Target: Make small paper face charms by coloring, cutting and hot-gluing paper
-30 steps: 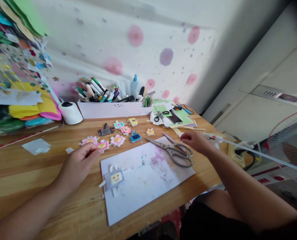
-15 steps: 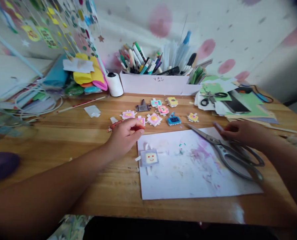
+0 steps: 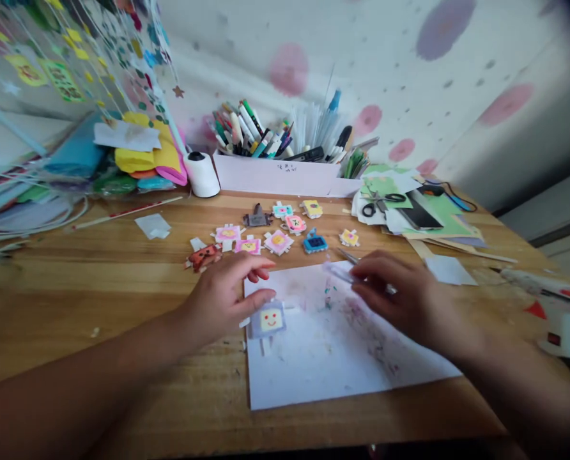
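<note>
A small purple-grey square figure (image 3: 268, 319) with a smiling face and paper tabs lies on the left part of a stained white sheet (image 3: 314, 364). My left hand (image 3: 232, 287) is at its upper left, fingers apart, thumb close to its top edge, holding nothing. Over the sheet's upper right, my right hand (image 3: 400, 294) pinches a thin, pale purple strip (image 3: 337, 271), blurred by motion. Beneath that hand the large scissors are mostly hidden; their blade tip (image 3: 349, 257) shows beside the fingers.
Several small decorated figures (image 3: 278, 241) lie behind the sheet. Farther back are a pen box (image 3: 275, 176), a thread spool (image 3: 202, 176) and small black-handled scissors (image 3: 383, 203) on papers. A glue gun (image 3: 553, 297) lies at the right.
My right hand has moved left over the sheet with the pale strip and now covers the large scissors. My left hand has come down closer to the smiling figure, its fingers apart. The view has shifted right.
</note>
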Tool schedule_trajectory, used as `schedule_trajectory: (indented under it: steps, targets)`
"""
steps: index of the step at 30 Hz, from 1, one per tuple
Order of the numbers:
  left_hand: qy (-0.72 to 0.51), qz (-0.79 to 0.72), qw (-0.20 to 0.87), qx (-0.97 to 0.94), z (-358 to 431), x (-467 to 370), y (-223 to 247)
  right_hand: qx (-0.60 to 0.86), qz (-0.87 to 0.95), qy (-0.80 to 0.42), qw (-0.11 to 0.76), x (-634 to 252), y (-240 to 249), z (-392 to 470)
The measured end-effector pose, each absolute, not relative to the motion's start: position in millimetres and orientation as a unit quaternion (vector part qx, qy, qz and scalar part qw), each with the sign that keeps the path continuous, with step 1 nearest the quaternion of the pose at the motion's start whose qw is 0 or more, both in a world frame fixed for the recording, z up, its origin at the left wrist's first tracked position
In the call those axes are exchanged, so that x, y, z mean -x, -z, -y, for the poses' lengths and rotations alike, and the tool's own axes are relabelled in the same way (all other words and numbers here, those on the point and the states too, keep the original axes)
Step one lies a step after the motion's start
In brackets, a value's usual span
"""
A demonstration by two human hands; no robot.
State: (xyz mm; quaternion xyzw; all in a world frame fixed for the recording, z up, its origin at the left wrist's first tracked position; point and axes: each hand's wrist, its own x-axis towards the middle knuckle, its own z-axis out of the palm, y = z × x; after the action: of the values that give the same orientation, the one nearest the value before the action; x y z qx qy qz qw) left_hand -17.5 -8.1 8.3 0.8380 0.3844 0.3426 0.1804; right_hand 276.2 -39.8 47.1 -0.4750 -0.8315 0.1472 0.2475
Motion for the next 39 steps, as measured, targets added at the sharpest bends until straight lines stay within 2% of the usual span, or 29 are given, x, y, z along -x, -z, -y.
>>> schedule_trajectory:
  steps: [5,10,13,16,18,21,24,35,39]
  targets:
    - [-0.325,-0.329,0.176,-0.869,24.4,14.1,-14.2,0.424,0.846,-0.206,0.248,-229.6,-42.6,56.0]
    - [-0.310,-0.327,0.278,-0.848,28.2,11.1,-18.4,0.420,0.822,-0.282,0.262,-212.6,-39.3,63.3]
    - [-0.299,-0.332,0.340,-0.828,26.9,11.1,-22.1,0.445,0.809,-0.325,0.203,-218.0,-42.7,63.7]
    - [-0.318,-0.340,0.344,-0.815,25.2,12.6,-25.2,0.470,0.786,-0.373,0.148,-234.2,-46.3,60.9]
    - [-0.325,-0.342,0.326,-0.819,24.3,13.8,-25.7,0.475,0.732,-0.445,0.199,-245.2,-45.0,58.4]
    - [-0.304,-0.334,0.283,-0.846,23.0,15.0,-23.4,0.434,0.603,-0.564,0.361,-252.9,-37.3,55.9]
    - [-0.278,-0.341,0.238,-0.866,21.1,15.4,-18.8,0.389,0.519,-0.607,0.459,-249.4,-27.8,55.6]
    - [-0.275,-0.318,0.200,-0.885,18.2,16.5,-13.6,0.366,0.480,-0.635,0.482,-230.8,-21.5,58.8]
    - [-0.272,-0.346,0.204,-0.875,17.7,15.3,-16.9,0.375,0.499,-0.583,0.520,-231.6,-21.8,58.3]
